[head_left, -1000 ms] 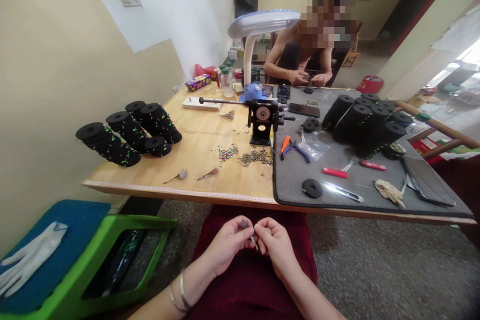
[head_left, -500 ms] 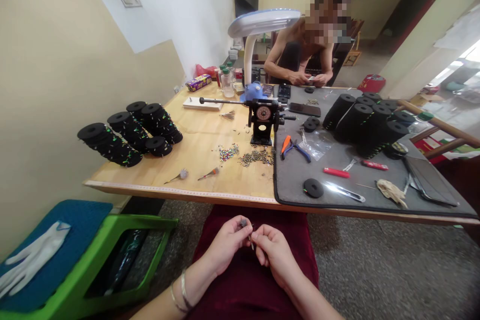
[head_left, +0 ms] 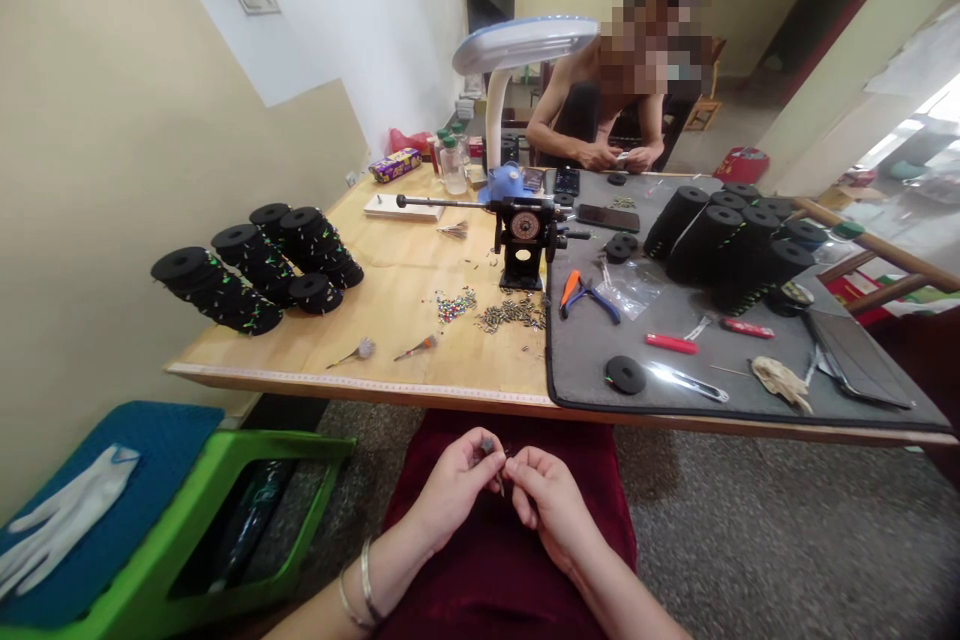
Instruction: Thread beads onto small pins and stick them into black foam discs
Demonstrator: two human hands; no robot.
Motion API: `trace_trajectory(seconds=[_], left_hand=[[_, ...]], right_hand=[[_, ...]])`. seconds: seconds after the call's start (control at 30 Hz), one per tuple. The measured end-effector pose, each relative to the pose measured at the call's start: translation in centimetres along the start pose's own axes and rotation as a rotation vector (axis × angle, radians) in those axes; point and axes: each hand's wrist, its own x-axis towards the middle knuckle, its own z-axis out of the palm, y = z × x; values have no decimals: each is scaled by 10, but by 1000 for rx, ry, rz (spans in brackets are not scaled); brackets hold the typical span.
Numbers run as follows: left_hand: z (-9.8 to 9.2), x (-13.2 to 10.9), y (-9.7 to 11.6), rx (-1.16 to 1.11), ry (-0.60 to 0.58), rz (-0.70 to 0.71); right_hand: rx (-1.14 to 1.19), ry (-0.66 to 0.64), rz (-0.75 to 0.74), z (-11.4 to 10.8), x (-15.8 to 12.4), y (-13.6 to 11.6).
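1. The left hand (head_left: 461,485) is pinching a small, grey-tipped piece (head_left: 487,443), mostly hidden, above dark-red cloth (head_left: 499,580).
2. The right hand (head_left: 546,490) is pinching narrowly beside it; holding what, I cannot tell.

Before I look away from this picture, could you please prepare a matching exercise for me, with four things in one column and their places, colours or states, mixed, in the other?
Column one
1. white glove
2. pliers
3. left hand
4. lamp

Column two
A. pinching a small grey-tipped item
B. white stem and blue base
C. lying on the blue cushion of the green stool
D. on the grey mat, with orange and blue handles

Right pairs: 1-C, 2-D, 3-A, 4-B
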Motion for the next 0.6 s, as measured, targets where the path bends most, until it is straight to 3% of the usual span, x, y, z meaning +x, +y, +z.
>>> trace_trajectory(seconds=[0.3, 0.6], left_hand=[[-1, -3, 2, 205, -12, 74], [2, -4, -1, 207, -77, 42]], right_hand=[[-172, 71, -56, -1, 1, -3], [-27, 102, -120, -5, 5, 2]])
